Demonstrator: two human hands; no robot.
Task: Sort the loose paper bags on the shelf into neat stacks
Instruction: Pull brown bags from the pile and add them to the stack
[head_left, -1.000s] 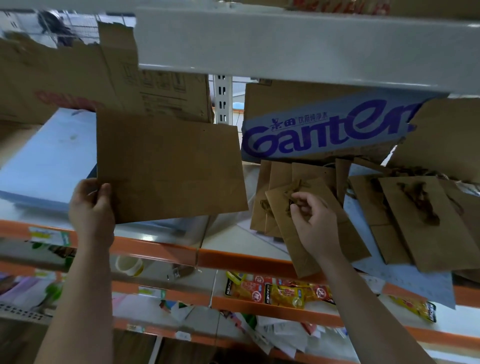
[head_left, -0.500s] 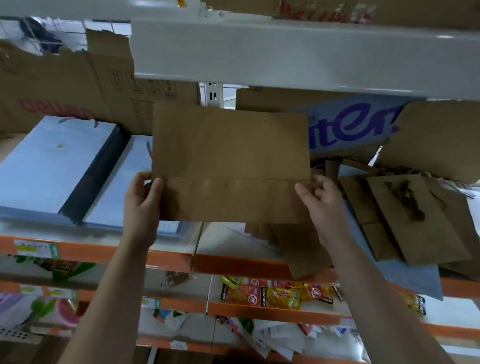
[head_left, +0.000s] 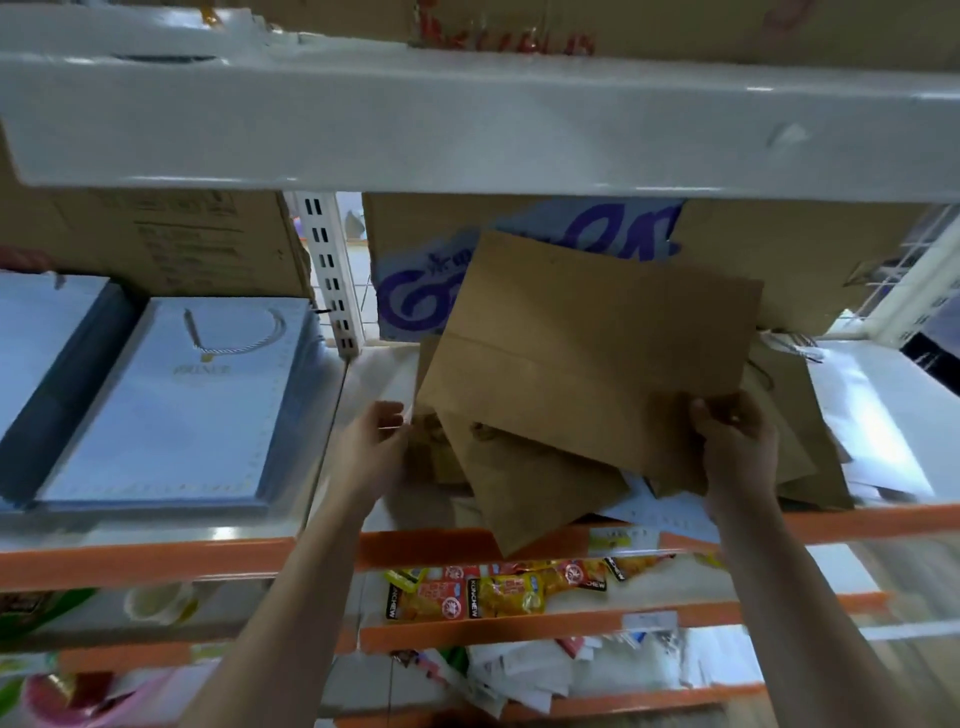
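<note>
Cool, bright light comes from above and in front. It glares off the white upper shelf beam (head_left: 467, 119) and burns out the white sheets (head_left: 878, 415) at the right. A small highlight sits on the shelf lip (head_left: 228, 534). The held brown paper bag (head_left: 587, 353) is evenly lit and shades the loose bags (head_left: 535, 493) beneath it. The lower shelves (head_left: 519, 618) are dim. The wide lens bows the beam, the edges smear, and the left hand (head_left: 376, 447) is motion-blurred.

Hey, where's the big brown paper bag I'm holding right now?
Head view, right of centre: the big brown paper bag is over the loose bag pile, before the purple-lettered box, its lower right corner gripped by the right hand.
</note>
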